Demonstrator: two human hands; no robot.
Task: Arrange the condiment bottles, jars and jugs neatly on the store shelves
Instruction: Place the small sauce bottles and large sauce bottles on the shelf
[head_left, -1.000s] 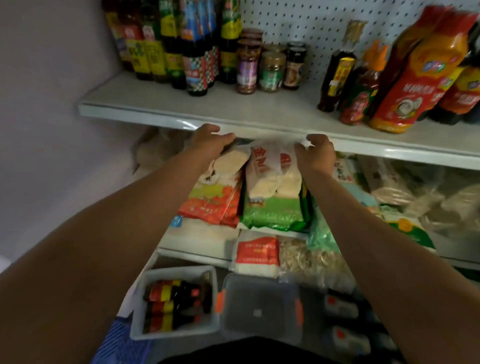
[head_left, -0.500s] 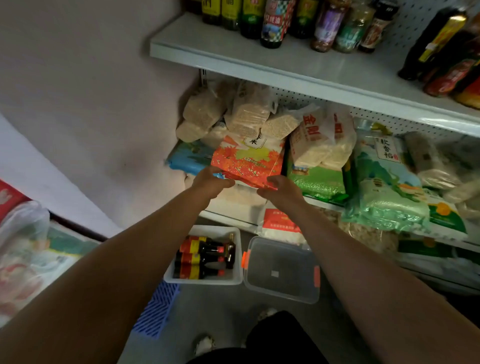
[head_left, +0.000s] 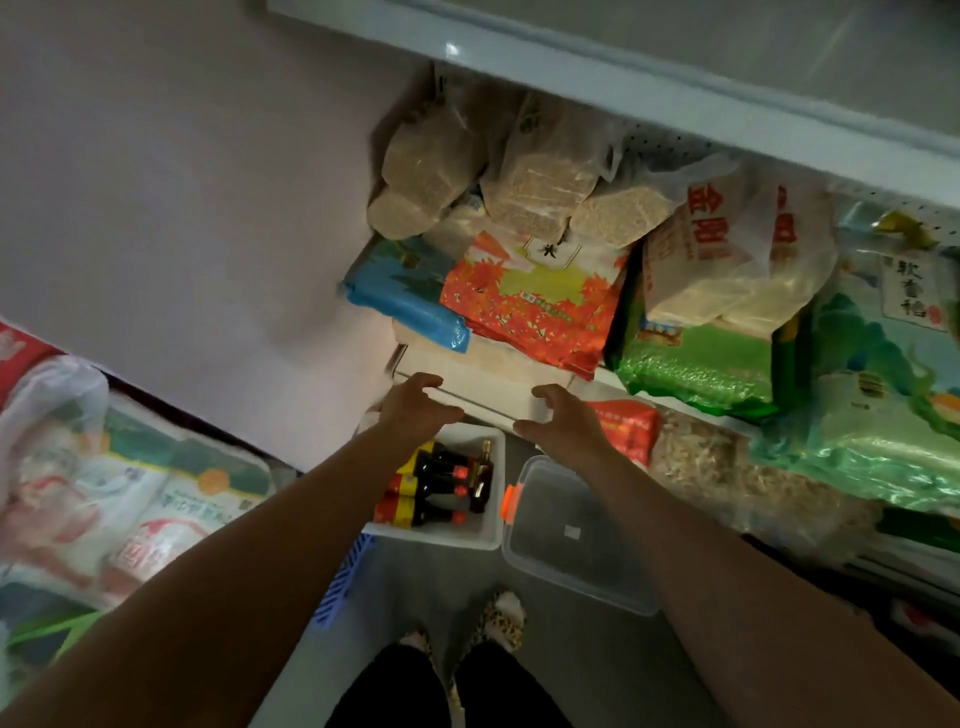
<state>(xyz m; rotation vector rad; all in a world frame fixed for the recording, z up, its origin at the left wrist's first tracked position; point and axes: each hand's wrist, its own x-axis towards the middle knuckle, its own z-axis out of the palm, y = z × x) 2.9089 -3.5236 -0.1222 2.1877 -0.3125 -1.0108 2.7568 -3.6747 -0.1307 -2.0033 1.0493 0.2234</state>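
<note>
While both hands' fingers (head_left: 431, 378) spread loose, empty | bottles (head_left: 441, 488) in bin (head_left: 491, 530) below them

dark red-capped bottles (head_left: 441, 488) lie sideways in a white bin (head_left: 491, 530).

Both forearms are bare, with no sleeves, watch or rings showing on the left hand (head_left: 415, 410) or the right hand (head_left: 563, 423). At the bottom centre of the frame the legs wear black trousers (head_left: 447, 686), and the feet are in leopard-print slippers (head_left: 501, 621), tan with dark spots.
</note>
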